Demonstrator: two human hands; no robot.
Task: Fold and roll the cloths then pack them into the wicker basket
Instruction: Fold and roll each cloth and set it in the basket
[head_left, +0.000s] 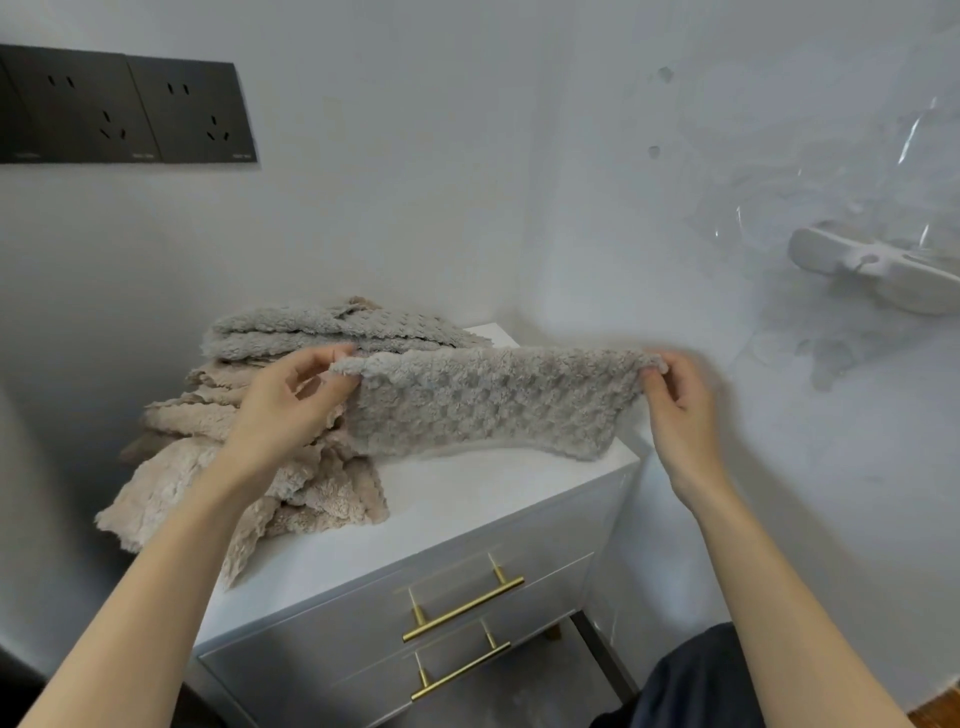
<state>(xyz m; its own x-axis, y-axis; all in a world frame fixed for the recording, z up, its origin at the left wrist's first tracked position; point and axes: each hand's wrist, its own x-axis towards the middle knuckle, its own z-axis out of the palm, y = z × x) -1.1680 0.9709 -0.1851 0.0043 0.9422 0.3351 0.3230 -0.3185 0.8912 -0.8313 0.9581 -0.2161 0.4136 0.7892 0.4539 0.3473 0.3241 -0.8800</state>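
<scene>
Head view: left hand (298, 387) and right hand (672, 397) pinch the grey cloth's (488, 402) top corners, stretching it flat, probably to square the fold.

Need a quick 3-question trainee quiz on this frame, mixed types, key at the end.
1. True or false: the wicker basket is in view.
2. How is the grey cloth held? A) by one hand, B) by both hands, C) by nobody, it lies flat.
3. Fill in: the pile of cloths sits on the white ___.

Key:
1. False.
2. B: the left hand and the right hand each pinch a top corner.
3. cabinet.
</scene>
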